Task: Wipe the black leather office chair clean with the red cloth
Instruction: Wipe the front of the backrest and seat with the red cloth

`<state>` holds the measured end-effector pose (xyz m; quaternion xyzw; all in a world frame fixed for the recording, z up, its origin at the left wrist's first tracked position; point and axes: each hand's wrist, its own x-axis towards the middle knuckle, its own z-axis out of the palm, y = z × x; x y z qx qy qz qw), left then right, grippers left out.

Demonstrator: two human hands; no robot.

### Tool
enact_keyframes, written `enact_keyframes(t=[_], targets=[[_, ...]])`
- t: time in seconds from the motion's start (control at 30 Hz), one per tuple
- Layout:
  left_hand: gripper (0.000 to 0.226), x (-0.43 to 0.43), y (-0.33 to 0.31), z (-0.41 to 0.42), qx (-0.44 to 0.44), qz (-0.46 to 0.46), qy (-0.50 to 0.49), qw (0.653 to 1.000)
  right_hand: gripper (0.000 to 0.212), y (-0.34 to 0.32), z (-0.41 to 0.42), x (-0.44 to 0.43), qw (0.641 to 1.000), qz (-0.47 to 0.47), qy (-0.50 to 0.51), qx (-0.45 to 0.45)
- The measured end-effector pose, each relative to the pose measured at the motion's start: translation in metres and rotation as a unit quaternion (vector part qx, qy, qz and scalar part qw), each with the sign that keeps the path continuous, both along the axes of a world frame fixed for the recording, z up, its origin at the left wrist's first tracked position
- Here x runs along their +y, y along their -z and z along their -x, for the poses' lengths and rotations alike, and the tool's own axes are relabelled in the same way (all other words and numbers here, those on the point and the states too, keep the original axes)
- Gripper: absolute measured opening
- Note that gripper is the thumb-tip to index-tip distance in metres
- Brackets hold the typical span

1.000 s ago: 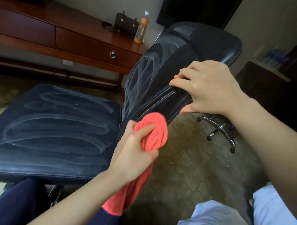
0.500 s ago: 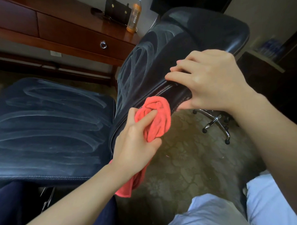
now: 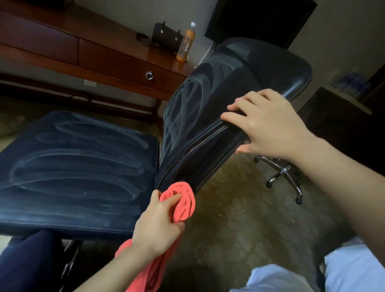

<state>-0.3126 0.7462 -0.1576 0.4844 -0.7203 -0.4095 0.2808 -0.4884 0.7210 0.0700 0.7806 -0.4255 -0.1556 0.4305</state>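
red cloth (image 3: 182,200) bunched in left hand (image 3: 156,226)

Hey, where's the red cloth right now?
In the head view, low centre: the left hand holds the red cloth bunched against the lower edge of the backrest, beside the seat cushion.

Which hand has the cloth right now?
The left hand, gripping the red cloth against the lower end of the backrest. The right hand just holds the backrest edge higher up, no cloth.
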Motion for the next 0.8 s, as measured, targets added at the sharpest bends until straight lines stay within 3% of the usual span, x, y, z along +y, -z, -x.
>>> enact_keyframes(t=[0.23,0.37,0.53,0.8], targets=[[0.067,0.010,0.036,-0.041,-0.046,-0.059,-0.034,0.997,0.081,0.048,-0.038,0.000,0.988,-0.093,0.106,0.069],[0.068,0.000,0.035,-0.059,-0.049,-0.058,-0.045,0.996,0.090,0.051,-0.046,-0.008,0.981,-0.128,0.114,0.088],[0.074,-0.023,-0.007,-0.052,-0.009,0.075,-0.017,0.997,0.100,0.047,-0.043,-0.013,0.982,-0.124,0.084,0.115],[0.043,-0.059,-0.027,-0.014,-0.150,0.317,0.056,0.935,0.097,0.060,-0.025,-0.021,0.994,-0.050,-0.007,0.096]])
